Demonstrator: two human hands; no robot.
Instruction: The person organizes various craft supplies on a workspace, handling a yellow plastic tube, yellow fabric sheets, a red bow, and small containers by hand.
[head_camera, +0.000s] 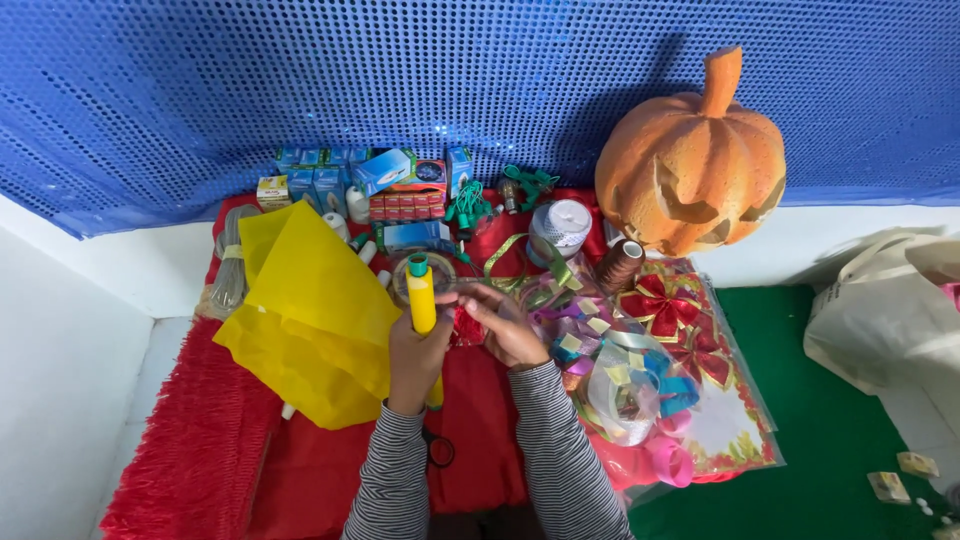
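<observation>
A: What fills the back of the view?

B: A blue sequinned backdrop (300, 90) hangs across the whole top. Below it the worktop carries a red fringed cloth (190, 450), and to the right lies a green mat (830, 440) with a pale tote bag (880, 310) on it.

A: And the big orange shape?

B: A carved foam pumpkin (692, 160) stands at the back right, against the backdrop. Left of centre a sheet of yellow tissue paper (310, 310) lies crumpled on the red cloth.

A: What about the middle-sized things?

B: A clear packet of red and gold bows (680, 320) lies below the pumpkin. Just beside it sits a heap of curled ribbons (620, 380) in silver, blue and pink. A row of small blue boxes (340, 175) lines the back edge.

A: Now the hands.

B: The left hand (418, 355) has its grip closed around a yellow glue stick (423, 310) with a green cap, held upright near the centre of the cloth. The right hand (505, 325) is just beside it, fingers pinched together on a small red piece (466, 328); what that piece is cannot be told. Both sleeves are striped grey.
</observation>
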